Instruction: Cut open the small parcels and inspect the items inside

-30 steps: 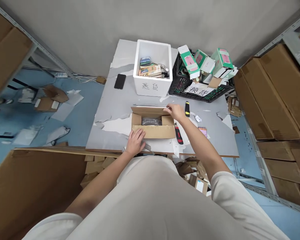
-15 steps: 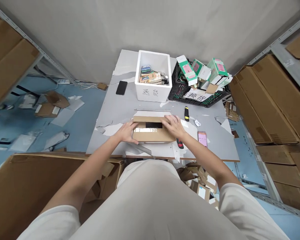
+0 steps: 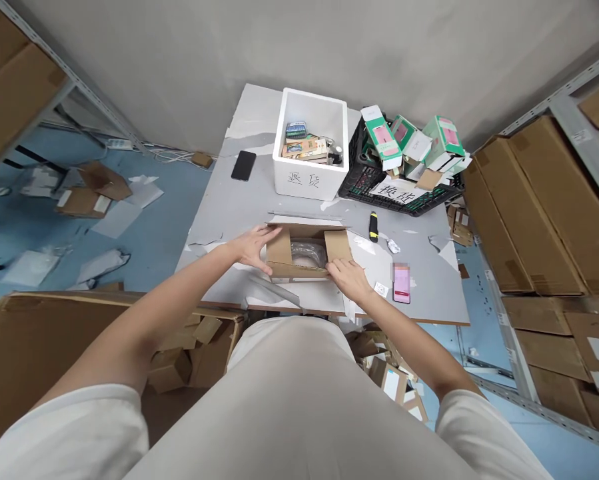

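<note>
The small cardboard box (image 3: 296, 272) sat on the table (image 3: 214, 210), in the middle of the frame, with its top open. Inside lay something in clear plastic wrap (image 3: 315, 252); what it was, nobody could tell from there. The left flap (image 3: 278, 249) and right flap (image 3: 337, 245) partly covered the opening. If someone pulled the thing out straight up, the wrap could catch on those flaps and tear.

The left hand (image 3: 255, 249) was spread wide around the box's left end, thumb at the near corner and fingers at the far one. The right hand (image 3: 349, 277) had its fingers bent over the near right edge. Whether they were pinching the cardboard could not be told. A hard push there could crease the cardboard or tip the box, because the left hand's loose-looking hold might not keep it steady.

A grey strip (image 3: 279, 292) lay just below the box, near the table's front edge. If the box slid toward the person, it could shove that strip onto the floor. Right of the box, a lit phone (image 3: 402, 285) lay near the right arm, so a swinging elbow could knock it. The yellow-and-black box cutter (image 3: 374, 227) lay farther up; a careless reach could nick a finger if its blade was out, which was too small to see.
</note>
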Tool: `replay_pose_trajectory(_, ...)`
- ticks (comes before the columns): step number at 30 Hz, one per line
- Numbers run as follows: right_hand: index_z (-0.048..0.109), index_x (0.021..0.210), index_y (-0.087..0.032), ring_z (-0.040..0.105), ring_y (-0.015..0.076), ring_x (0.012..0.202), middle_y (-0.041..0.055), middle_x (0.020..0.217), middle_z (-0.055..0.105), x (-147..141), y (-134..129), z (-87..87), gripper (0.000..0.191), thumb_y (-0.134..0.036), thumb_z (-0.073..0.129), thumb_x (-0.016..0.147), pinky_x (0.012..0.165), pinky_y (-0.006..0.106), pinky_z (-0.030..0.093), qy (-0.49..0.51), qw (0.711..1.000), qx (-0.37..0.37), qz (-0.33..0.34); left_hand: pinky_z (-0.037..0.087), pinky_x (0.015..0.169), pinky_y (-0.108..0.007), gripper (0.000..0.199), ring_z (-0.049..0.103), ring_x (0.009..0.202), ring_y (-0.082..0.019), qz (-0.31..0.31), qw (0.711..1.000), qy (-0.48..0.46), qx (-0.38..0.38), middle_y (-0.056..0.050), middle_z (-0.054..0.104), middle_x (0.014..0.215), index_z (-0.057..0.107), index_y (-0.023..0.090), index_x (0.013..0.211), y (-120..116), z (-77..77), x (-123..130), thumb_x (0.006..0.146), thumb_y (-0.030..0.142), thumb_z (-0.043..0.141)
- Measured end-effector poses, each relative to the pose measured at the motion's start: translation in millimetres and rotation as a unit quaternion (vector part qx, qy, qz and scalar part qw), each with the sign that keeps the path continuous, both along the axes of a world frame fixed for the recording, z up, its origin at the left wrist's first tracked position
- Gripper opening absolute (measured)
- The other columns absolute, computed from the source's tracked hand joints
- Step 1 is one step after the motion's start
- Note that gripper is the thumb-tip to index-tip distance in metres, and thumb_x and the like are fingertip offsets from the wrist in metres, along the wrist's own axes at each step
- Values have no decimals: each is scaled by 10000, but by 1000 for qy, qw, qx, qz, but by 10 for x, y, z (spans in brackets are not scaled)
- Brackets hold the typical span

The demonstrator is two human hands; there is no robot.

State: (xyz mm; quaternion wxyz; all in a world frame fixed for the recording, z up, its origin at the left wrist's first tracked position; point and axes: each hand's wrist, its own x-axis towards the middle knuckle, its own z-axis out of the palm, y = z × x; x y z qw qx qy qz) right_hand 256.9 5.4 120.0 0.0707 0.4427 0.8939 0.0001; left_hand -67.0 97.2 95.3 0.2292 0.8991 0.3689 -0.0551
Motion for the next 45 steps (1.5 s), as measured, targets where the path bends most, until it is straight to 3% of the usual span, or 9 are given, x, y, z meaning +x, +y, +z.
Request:
replay_pose_trajectory(6, 617, 1063, -210, 591, 194, 1004, 90, 1141, 657, 143, -388, -88, 288, -118, 373, 939, 828, 306, 416, 33, 999, -6, -6, 257, 1065, -405, 1399, 320, 1332, -378, 6, 1000, 10, -25, -199, 344, 1491, 99, 123, 1513, 54, 65, -27, 420, 805, 646)
replay_pose_trajectory(10, 623, 1106, -202, 557, 238, 1176, 107, 1340, 561, 232, -469, -30, 264, -307, 447, 938, 890, 332, 459, 32, 990, -138, 4, 298, 995, -456, 1096, 432, 1219, -358, 104, 994, 33, 7, -168, 503, 1365, 78, 223, 1518, -39, 144, 204, 674, 792, 484)
replay_pose_trajectory(17, 639, 1123, -185, 660, 235, 979, 114, 1068, 696, -216, 492, 181, 277, -175, 498, 885, 774, 285, 466, -60, 980, -184, 39, 183, 1006, -587, 998, 449, 1138, -402, 193, 971, 102, 103, -226, 546, 1252, 354, 165, 1443, -376, 188, 1128, 638, 681, 639)
replay_pose_trajectory(25, 689, 1027, -93, 665, 260, 970, 204, 1037, 695, -505, 805, 72, 326, -59, 395, 889, 825, 346, 449, -188, 964, -174, 64, 286, 969, -424, 287, 569, 1038, -299, -7, 993, 106, 48, -159, 700, 938, 725, 150, 898, -295, 240, 1236, 768, 330, 544)
replay_pose_trajectory(28, 635, 1122, -98, 660, 249, 939, 210, 1050, 677, -339, 801, 191, 339, -82, 373, 909, 867, 375, 424, -165, 979, -113, 34, 261, 979, -472, 420, 608, 950, -311, 62, 987, 115, 89, -179, 689, 938, 684, 117, 1033, -283, 410, 1151, 774, 420, 551)
replay_pose_trajectory(31, 542, 1268, -140, 593, 297, 1053, 231, 1235, 576, -113, 801, 263, 400, -259, 533, 886, 830, 390, 450, -145, 987, -52, -47, 219, 993, -548, 876, 558, 1051, -390, 176, 966, 147, 117, -234, 599, 1178, 468, 109, 1348, -299, 509, 953, 654, 615, 644)
replay_pose_trajectory(36, 347, 1452, -201, 357, 395, 1313, 211, 1494, 319, 141, 824, 215, 919, -527, 739, 688, 913, 458, 465, -154, 973, -130, -113, 242, 961, -610, 1235, 416, 1193, -487, 234, 955, 165, 72, -234, 101, 1561, 264, 241, 1476, -338, 346, 578, 448, 787, 675)
replay_pose_trajectory(40, 489, 1358, -114, 384, 388, 1317, 264, 1375, 465, -65, 1016, 139, 601, -308, 647, 811, 971, 498, 425, -157, 959, -191, -137, 288, 924, -615, 1160, 461, 1164, -469, 245, 956, 153, 47, -212, 19, 1579, 121, 282, 1506, -347, 169, 520, 572, 682, 681)
replay_pose_trajectory(45, 705, 1030, -110, 653, 296, 974, 190, 1011, 699, -561, 1360, -90, 291, -267, 662, 789, 842, 396, 516, -140, 944, -271, -123, 303, 932, -627, 1116, 493, 1152, -424, 254, 955, 147, 39, -202, 77, 1578, 23, 299, 1509, -314, 96, 559, 643, 383, 723)
